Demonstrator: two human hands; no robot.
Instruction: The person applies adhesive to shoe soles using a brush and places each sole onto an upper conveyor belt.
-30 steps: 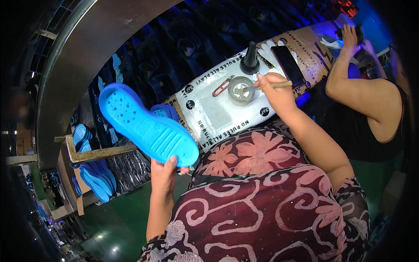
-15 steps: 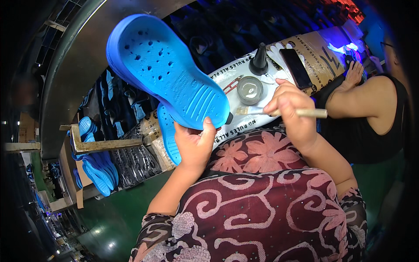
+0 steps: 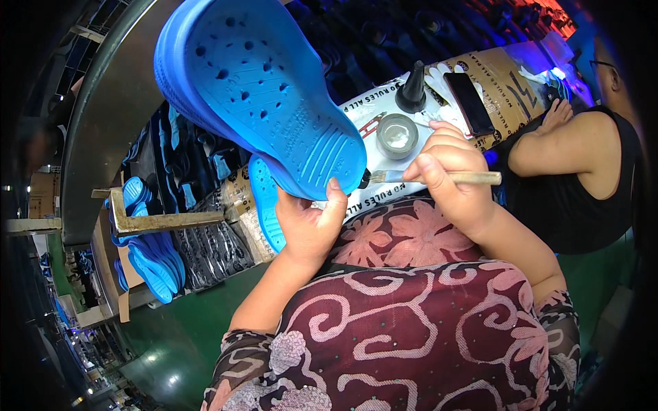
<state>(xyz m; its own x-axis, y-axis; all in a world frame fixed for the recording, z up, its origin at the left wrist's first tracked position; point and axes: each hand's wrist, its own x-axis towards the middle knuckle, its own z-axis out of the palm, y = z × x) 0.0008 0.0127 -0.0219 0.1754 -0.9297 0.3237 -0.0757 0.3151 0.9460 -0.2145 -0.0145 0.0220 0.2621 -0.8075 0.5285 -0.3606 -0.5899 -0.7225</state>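
My left hand (image 3: 307,222) grips a blue clog (image 3: 274,103) by its heel, thumb on the footbed edge, the holed toe end pointing away to the upper left. A small black piece (image 3: 364,179) sticks out at the heel. Between the fingers of my right hand (image 3: 449,168) is a flat paintbrush (image 3: 473,177) with a pale handle. Its bristles reach the black piece and appear to touch it. Just beyond the brush stands a small round jar (image 3: 397,135) with clear liquid or gel inside. A second blue clog (image 3: 266,205) lies partly hidden beneath the held one.
A black cone-shaped nozzle (image 3: 412,89), red-handled tool (image 3: 371,126), phone (image 3: 469,103) and white glove (image 3: 442,83) lie behind the jar. Blue clogs (image 3: 156,267) fill a box at left, near a wooden frame (image 3: 168,220). At right sits a co-worker (image 3: 569,178). A curved metal edge (image 3: 103,103) rises at left.
My right hand has moved the brush left, so its bristles now meet the black piece at the heel. The held clog has come up nearer and looks larger.
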